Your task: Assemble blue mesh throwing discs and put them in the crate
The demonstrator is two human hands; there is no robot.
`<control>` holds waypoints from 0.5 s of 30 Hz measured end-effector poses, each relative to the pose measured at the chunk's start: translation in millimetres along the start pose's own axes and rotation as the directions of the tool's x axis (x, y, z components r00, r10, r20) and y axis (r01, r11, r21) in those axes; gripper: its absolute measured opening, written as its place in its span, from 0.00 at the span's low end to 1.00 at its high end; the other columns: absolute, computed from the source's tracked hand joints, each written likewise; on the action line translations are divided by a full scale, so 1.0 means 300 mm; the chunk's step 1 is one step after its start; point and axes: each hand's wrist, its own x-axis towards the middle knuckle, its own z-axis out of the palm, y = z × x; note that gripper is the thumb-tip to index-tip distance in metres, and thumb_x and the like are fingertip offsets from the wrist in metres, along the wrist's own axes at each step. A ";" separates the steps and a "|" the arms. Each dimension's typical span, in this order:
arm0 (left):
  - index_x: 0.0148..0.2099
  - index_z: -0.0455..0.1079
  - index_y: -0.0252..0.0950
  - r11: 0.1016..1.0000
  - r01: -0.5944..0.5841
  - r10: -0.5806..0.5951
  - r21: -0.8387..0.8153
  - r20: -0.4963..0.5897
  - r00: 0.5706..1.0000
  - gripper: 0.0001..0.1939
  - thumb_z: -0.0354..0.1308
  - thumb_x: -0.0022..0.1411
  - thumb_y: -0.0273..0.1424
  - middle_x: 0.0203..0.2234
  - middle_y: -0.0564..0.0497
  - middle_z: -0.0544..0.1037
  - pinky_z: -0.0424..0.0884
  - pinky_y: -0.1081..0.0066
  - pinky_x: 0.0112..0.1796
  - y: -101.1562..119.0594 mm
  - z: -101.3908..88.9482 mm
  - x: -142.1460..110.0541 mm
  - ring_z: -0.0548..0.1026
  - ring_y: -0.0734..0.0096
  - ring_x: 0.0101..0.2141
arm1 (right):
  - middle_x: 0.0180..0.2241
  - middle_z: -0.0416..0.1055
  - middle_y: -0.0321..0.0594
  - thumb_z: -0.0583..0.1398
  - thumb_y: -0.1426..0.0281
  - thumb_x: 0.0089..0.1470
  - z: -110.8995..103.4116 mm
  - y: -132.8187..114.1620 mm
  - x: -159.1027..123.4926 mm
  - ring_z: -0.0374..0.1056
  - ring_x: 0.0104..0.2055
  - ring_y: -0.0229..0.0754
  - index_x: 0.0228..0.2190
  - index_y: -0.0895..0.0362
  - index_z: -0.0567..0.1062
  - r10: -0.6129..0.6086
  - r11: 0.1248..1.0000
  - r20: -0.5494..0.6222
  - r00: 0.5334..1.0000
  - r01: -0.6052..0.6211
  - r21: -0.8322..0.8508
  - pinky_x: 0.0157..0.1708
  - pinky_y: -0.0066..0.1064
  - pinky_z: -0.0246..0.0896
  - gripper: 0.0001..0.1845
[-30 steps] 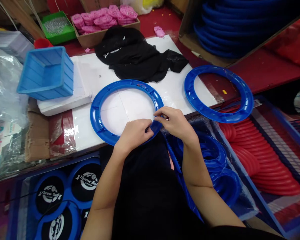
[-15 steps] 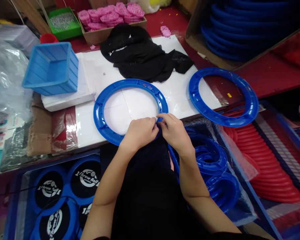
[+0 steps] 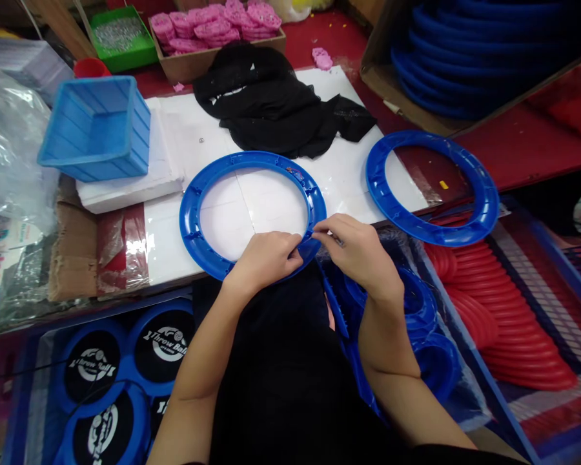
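A blue plastic ring [image 3: 193, 223] lies on the white-topped table with its hollow, ribbed side up. My left hand [image 3: 271, 255] is closed over its near rim. At the ring's right front, my right hand [image 3: 356, 248] pinches thumb and forefinger together against the channel. Something small and shiny shows inside the curled fingers of that hand, too small to name. A second blue ring [image 3: 378, 169] lies to the right, partly over the table edge. Black mesh cloth [image 3: 275, 110] is heaped behind the first ring.
A light blue bin [image 3: 94, 132] stands at the left on white foam. Behind are a carton of pink pieces [image 3: 213, 26] and a green tray [image 3: 121, 42]. Below the table are black-faced discs [image 3: 94, 361], more blue rings [image 3: 416, 310] and red rings [image 3: 508, 316].
My right hand has shifted right, apart from the left, and its wrist has turned and risen. My left hand stays at the near rim. The ring has hardly moved.
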 end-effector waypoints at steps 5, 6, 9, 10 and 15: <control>0.38 0.73 0.38 1.000 0.005 -0.005 -0.016 -0.008 1.000 0.09 0.51 0.69 0.29 0.36 0.47 0.83 0.64 0.66 0.35 -0.004 0.009 0.003 0.79 0.60 0.37 | 0.37 0.76 0.43 0.59 0.72 0.65 0.001 0.029 0.061 0.72 0.43 0.49 0.35 0.53 0.77 -0.060 0.998 0.082 0.995 0.060 0.005 0.46 0.40 0.66 0.07; 0.38 0.73 0.38 1.000 0.002 -0.003 -0.022 -0.009 1.000 0.09 0.51 0.69 0.29 0.36 0.47 0.83 0.64 0.66 0.35 -0.004 0.010 0.003 0.79 0.61 0.37 | 0.37 0.76 0.43 0.59 0.72 0.65 0.002 0.035 0.063 0.72 0.42 0.49 0.35 0.53 0.77 -0.061 0.998 0.084 0.995 0.060 0.012 0.45 0.39 0.66 0.07; 0.37 0.73 0.38 0.999 0.004 -0.004 -0.044 -0.003 1.000 0.09 0.52 0.68 0.29 0.35 0.47 0.83 0.65 0.67 0.35 -0.005 0.007 0.004 0.79 0.61 0.36 | 0.36 0.75 0.41 0.60 0.71 0.65 0.004 0.055 0.050 0.72 0.40 0.46 0.35 0.53 0.76 -0.044 0.998 0.080 0.996 0.040 0.049 0.43 0.37 0.65 0.06; 0.37 0.73 0.38 0.999 0.007 -0.007 -0.052 0.001 1.000 0.09 0.52 0.68 0.29 0.34 0.47 0.82 0.64 0.67 0.35 -0.005 0.004 0.005 0.78 0.61 0.35 | 0.35 0.74 0.41 0.60 0.70 0.65 0.008 0.063 0.043 0.71 0.38 0.45 0.35 0.53 0.77 -0.037 0.997 0.077 0.996 0.031 0.070 0.41 0.37 0.65 0.06; 0.35 0.72 0.38 0.997 0.018 -0.018 -0.078 0.005 1.000 0.09 0.52 0.67 0.29 0.33 0.48 0.82 0.62 0.67 0.33 -0.007 -0.005 0.009 0.77 0.63 0.33 | 0.32 0.73 0.38 0.62 0.68 0.66 0.046 0.090 0.010 0.69 0.34 0.43 0.34 0.53 0.76 0.002 0.990 0.011 1.000 -0.003 0.144 0.37 0.34 0.63 0.06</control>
